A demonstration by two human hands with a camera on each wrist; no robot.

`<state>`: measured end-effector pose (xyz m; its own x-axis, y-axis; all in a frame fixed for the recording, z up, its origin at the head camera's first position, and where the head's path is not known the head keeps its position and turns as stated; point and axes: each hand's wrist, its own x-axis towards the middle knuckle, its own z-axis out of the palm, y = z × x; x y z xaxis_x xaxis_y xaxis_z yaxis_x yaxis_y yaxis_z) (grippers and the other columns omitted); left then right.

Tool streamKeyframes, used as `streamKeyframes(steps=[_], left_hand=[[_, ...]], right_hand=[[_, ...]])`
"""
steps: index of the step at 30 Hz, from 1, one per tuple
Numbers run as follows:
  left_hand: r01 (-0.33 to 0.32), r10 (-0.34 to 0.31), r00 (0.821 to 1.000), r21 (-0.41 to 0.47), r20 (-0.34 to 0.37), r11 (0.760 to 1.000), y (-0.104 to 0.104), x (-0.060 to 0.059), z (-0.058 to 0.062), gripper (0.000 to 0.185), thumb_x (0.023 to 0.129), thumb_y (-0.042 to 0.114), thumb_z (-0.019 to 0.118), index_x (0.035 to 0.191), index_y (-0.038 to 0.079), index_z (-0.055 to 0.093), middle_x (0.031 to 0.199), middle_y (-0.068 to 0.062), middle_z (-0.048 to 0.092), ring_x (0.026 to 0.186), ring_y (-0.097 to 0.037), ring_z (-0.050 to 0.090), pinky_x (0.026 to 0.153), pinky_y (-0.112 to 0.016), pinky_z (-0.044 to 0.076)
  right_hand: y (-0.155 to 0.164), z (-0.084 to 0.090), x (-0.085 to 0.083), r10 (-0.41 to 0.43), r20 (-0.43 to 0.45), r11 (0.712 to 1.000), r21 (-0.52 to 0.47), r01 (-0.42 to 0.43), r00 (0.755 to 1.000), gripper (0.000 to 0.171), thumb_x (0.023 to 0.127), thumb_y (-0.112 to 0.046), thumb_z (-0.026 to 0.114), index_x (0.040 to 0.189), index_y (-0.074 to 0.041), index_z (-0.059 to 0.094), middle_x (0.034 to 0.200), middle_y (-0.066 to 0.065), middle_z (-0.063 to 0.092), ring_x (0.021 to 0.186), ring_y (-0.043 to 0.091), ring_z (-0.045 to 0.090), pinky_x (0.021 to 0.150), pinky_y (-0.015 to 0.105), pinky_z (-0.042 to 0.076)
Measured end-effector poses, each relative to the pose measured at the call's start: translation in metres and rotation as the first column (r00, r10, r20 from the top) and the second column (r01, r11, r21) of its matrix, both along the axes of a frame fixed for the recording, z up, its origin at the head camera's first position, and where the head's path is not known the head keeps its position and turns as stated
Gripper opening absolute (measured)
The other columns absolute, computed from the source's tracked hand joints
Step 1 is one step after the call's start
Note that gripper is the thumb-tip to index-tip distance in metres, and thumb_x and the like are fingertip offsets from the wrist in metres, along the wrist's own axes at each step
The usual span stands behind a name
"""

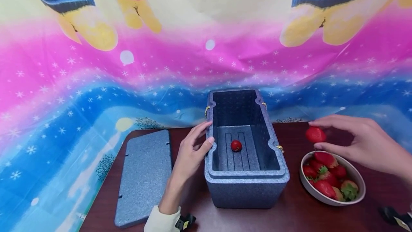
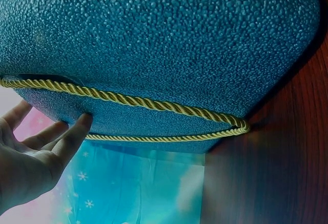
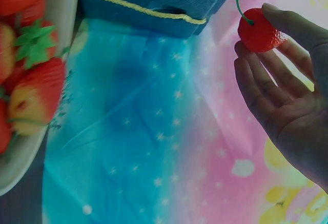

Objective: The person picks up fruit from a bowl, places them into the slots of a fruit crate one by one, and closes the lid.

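A blue foam box stands open on the dark wooden table, with one strawberry on its ribbed floor. My left hand rests with straight fingers against the box's left wall, the thumb on its rim. A gold cord runs along that wall. To the right, my right hand pinches a red strawberry by its fingertips, above a white bowl of several strawberries.
The box's blue foam lid lies flat on the table to the left. A bright cartoon-print cloth hangs behind the table and drapes past its left edge. A small dark object sits at the right front corner.
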<state>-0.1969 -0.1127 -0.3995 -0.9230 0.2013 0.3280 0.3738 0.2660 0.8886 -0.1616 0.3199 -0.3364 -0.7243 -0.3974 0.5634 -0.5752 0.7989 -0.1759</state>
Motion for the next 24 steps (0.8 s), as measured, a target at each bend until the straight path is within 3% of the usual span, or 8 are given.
streamKeyframes(steps=[6, 10, 17, 20, 24], left_hand=[[0.004, -0.004, 1.0, -0.003, -0.003, 1.0, 0.001, 0.0, 0.0, 0.047, 0.106, 0.031, 0.067, 0.153, 0.032, 0.06, 0.164, 0.0, 0.052, 0.148, -0.028, 0.056, 0.108, -0.057, 0.057], [-0.001, 0.001, 1.0, -0.006, -0.005, 1.0, 0.001, 0.0, 0.0, 0.047, 0.106, 0.032, 0.068, 0.153, 0.033, 0.06, 0.164, 0.0, 0.052, 0.147, -0.028, 0.056, 0.108, -0.057, 0.057], [-0.001, 0.001, 1.0, -0.01, -0.005, 1.0, 0.001, 0.0, 0.0, 0.047, 0.106, 0.033, 0.067, 0.153, 0.033, 0.06, 0.164, 0.001, 0.052, 0.148, -0.028, 0.056, 0.108, -0.057, 0.057], [-0.003, 0.003, 1.0, -0.014, -0.013, 1.0, 0.0, 0.0, -0.001, 0.047, 0.106, 0.032, 0.067, 0.153, 0.033, 0.06, 0.164, 0.001, 0.052, 0.147, -0.029, 0.057, 0.107, -0.057, 0.058], [-0.005, 0.005, 1.0, -0.012, -0.018, 1.0, 0.0, 0.0, -0.001, 0.047, 0.106, 0.031, 0.068, 0.153, 0.031, 0.06, 0.163, 0.0, 0.052, 0.147, -0.029, 0.057, 0.106, -0.057, 0.058]], right_hand=[[-0.018, 0.023, -0.016, 0.079, 0.03, 0.997, -0.016, -0.079, 0.996, 0.078, 0.06, -0.007, 0.104, 0.129, -0.03, 0.077, 0.113, -0.012, 0.078, 0.092, -0.015, 0.068, 0.077, 0.005, 0.051], [-0.03, 0.035, -0.031, 0.164, 0.053, 0.986, -0.038, -0.162, 0.985, 0.078, 0.065, -0.002, 0.101, 0.134, -0.026, 0.075, 0.116, -0.009, 0.076, 0.096, -0.013, 0.071, 0.074, 0.006, 0.055], [-0.054, 0.051, -0.058, 0.246, 0.066, 0.965, -0.112, -0.238, 0.967, 0.074, 0.071, 0.002, 0.098, 0.137, -0.019, 0.073, 0.121, 0.001, 0.078, 0.1, -0.012, 0.071, 0.09, 0.002, 0.051], [-0.067, 0.054, -0.07, 0.266, 0.112, 0.957, -0.155, -0.247, 0.958, 0.068, 0.077, 0.003, 0.094, 0.139, -0.017, 0.072, 0.123, 0.003, 0.078, 0.101, -0.003, 0.075, 0.09, 0.004, 0.053], [-0.086, 0.055, -0.085, 0.279, 0.189, 0.949, -0.202, -0.24, 0.942, 0.059, 0.085, -0.001, 0.089, 0.14, -0.014, 0.07, 0.128, 0.007, 0.076, 0.107, 0.019, 0.079, 0.091, 0.007, 0.054]])
